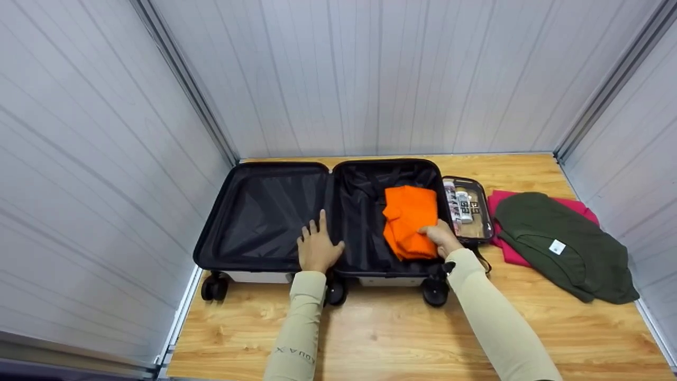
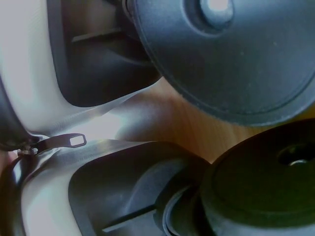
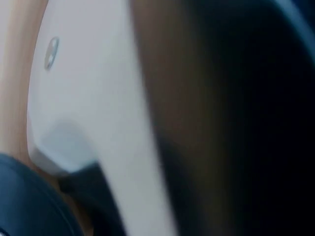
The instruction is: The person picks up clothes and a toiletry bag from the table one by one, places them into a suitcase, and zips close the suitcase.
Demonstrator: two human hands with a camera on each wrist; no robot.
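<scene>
An opened suitcase [image 1: 259, 222] lies on the floor, its two black-lined halves side by side. Inside the right half sits a folded orange garment [image 1: 410, 217]. My right hand [image 1: 441, 236] holds the garment's right edge, thumb on top; its other fingers are mostly hidden along the suitcase wall. With fingers spread, my left hand [image 1: 318, 248] rests over the middle seam near the front edge. The left wrist view shows two black wheels [image 2: 231, 64] and a zipper pull [image 2: 61, 142], no hand. In the right wrist view a pale shell [image 3: 93, 88] fills much of the blurred picture.
Right of the suitcase lies a clear pouch [image 1: 481, 225] holding small bottles. Beyond it a dark green garment [image 1: 566, 238] lies over a pink-red one [image 1: 510, 256]. Pale panel walls [image 1: 359, 79] enclose the wood-look floor [image 1: 386, 338] at the back and sides.
</scene>
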